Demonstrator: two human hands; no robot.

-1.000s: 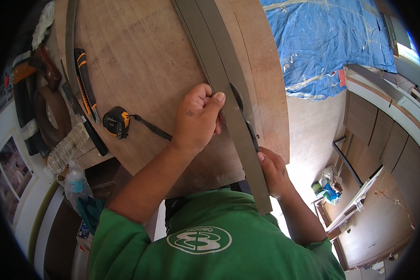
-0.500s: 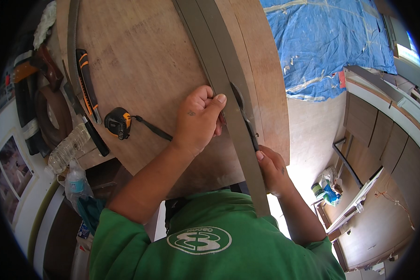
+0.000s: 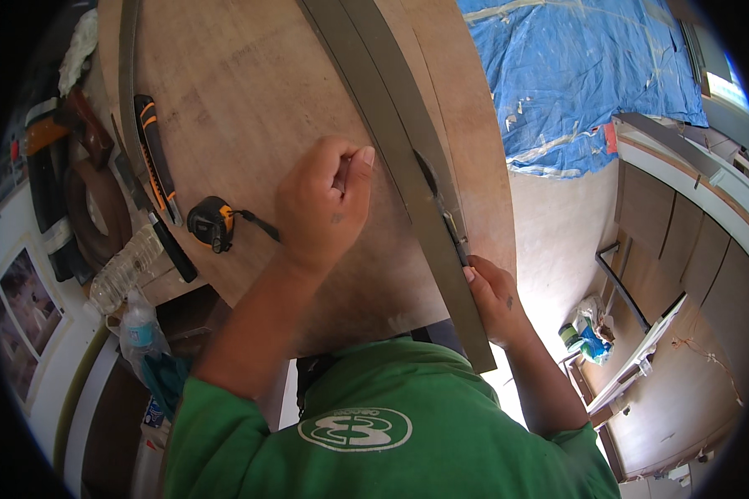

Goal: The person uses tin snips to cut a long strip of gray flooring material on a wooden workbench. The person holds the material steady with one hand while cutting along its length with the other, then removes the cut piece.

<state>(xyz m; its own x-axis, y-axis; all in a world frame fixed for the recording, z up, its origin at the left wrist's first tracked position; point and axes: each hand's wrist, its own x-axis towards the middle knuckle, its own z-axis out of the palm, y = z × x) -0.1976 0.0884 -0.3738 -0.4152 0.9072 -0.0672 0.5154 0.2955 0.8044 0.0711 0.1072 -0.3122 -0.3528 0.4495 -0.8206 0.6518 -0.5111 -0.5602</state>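
Note:
My left hand point(image 3: 324, 200) is a loose fist above the wooden board point(image 3: 250, 91), just left of a long grey-brown strip point(image 3: 366, 83); no object shows in its fingers. The strip runs from the far edge down to my body, with a thin line along its length. My right hand point(image 3: 495, 299) grips the handle end of a slim, dark pair of snips point(image 3: 453, 229) at the strip's right side. Their pointed dark blade lies at that line on the strip; the lower blade is hidden.
Left of my hands lie a black-and-orange tape measure point(image 3: 211, 223), a utility knife point(image 3: 156, 158) and a black-handled tool point(image 3: 173, 248). Clear plastic bottles point(image 3: 137, 324) and a saw handle point(image 3: 83, 125) sit at the left edge. A blue tarp point(image 3: 582, 75) spreads at the far right, cabinets point(image 3: 682, 224) below it.
My left hand has come off the strip's left edge and moved left as a fist. The strip's near end has swung right. My right hand keeps its grip on the snips.

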